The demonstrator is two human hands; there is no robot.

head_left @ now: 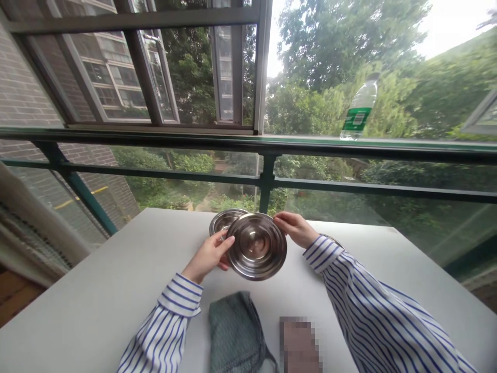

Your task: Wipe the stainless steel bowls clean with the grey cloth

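A round shiny steel plate (256, 246) is held tilted up above the white table (116, 280), its face toward me. My left hand (209, 255) grips its left rim, thumb on the front and fingers behind. My right hand (295, 227) pinches its upper right rim. Behind the plate, a second steel bowl (224, 219) rests on the table at the far edge. Part of another steel rim (334, 240) peeks out behind my right wrist. Both sleeves are white with blue stripes.
A grey-green knitted cloth (235, 331) lies on the table near me, beside a blurred patch. A plastic water bottle (359, 109) with a green label stands on the window ledge at the right. A green railing (267, 181) and glass run behind the table.
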